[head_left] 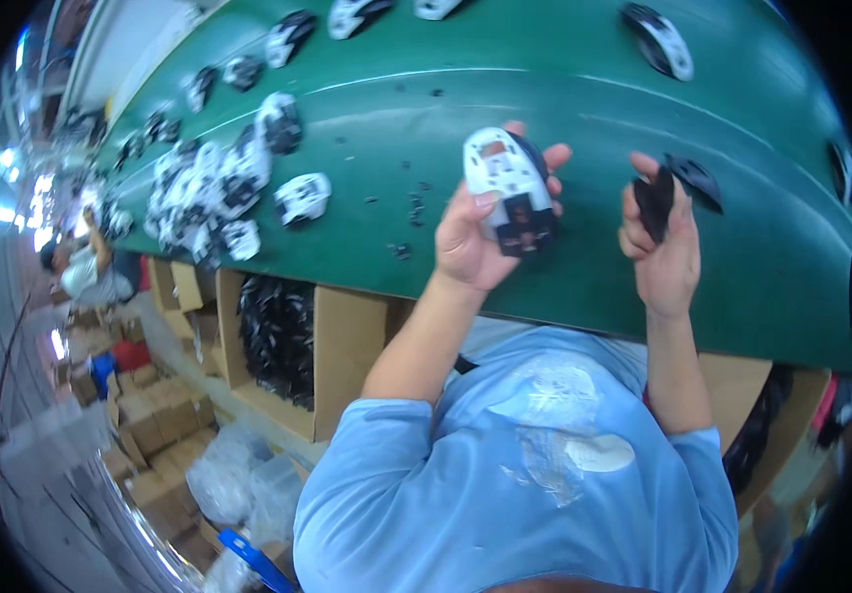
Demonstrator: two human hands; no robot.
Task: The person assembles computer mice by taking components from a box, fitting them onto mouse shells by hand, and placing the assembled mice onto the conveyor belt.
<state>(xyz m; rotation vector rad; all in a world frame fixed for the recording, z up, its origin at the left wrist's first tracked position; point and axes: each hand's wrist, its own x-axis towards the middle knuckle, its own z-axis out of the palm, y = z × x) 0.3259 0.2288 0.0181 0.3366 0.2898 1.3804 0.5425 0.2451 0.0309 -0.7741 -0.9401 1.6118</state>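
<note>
Mouse shell (511,190), white and black: above desk (584,109), left hand (468,237) half-curled around its sides; probably light, stiff, smooth; best held by edges. Black cover (654,206): pinched in right hand (670,262), likely thin.

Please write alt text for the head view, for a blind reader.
The left hand holds a white and black mouse-shaped plastic shell, the right hand a flat black piece, over a green table with white and black shells heaped at left.
</note>
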